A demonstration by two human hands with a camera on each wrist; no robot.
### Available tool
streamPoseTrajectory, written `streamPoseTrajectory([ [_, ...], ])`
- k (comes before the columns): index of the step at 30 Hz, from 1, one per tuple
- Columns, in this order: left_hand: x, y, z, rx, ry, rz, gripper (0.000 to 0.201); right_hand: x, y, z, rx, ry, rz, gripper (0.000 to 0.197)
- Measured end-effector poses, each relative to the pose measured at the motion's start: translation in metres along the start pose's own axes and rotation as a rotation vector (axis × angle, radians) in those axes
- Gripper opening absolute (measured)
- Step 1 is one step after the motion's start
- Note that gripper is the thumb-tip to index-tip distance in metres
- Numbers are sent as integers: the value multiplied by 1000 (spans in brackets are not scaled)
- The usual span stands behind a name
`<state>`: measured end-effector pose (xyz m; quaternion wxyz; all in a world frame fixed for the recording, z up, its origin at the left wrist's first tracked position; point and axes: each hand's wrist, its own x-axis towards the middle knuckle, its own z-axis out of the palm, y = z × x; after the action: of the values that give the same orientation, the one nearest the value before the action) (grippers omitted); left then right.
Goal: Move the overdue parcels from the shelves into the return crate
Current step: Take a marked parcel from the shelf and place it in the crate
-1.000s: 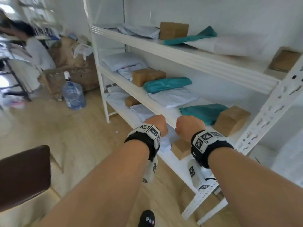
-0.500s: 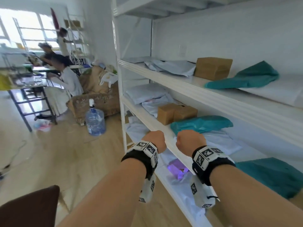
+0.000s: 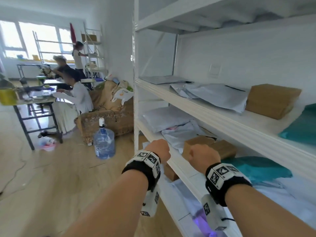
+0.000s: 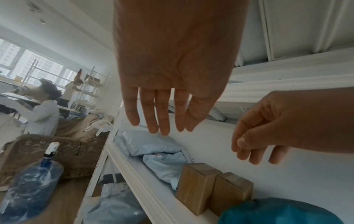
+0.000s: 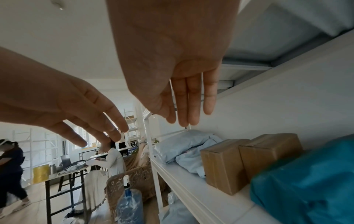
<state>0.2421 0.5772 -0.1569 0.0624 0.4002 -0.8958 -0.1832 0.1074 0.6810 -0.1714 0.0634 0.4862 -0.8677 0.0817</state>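
Note:
My left hand (image 3: 158,149) and right hand (image 3: 203,156) hover side by side at the front edge of the middle shelf (image 3: 177,161), both empty. The left wrist view shows the left fingers (image 4: 159,115) straight; the right fingers (image 5: 191,106) hang relaxed. Just beyond the hands, two brown cardboard boxes (image 3: 198,144) stand together, with grey poly mailers (image 3: 165,118) to their left and a teal bag (image 3: 256,168) to their right. The shelf above carries more grey mailers (image 3: 213,94), a brown box (image 3: 271,100) and another teal bag (image 3: 302,127). No crate is in view.
The white shelf upright (image 3: 136,100) stands just left of my hands. On the wooden floor to the left are a blue water jug (image 3: 104,142) and a brown sofa (image 3: 106,122). Several people work at a table (image 3: 34,100) near the windows. More parcels lie on the lower shelf (image 3: 184,190).
The view has swung up and left from the lower shelves to the middle and upper ones. Both hands stay side by side at the shelf edge, holding nothing.

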Motion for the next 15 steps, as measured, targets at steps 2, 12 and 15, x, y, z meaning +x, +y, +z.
streamPoseTrajectory([
  [2, 23, -13, -7, 9, 1, 36, 29, 22, -11, 6, 5, -13, 35, 24],
  [12, 142, -98, -68, -65, -53, 211, 29, 147, -95, 8, -36, 10, 163, 23],
  [15, 178, -112, -90, -113, -24, 249, 29, 179, -118, -11, -77, 89, 172, 23],
])
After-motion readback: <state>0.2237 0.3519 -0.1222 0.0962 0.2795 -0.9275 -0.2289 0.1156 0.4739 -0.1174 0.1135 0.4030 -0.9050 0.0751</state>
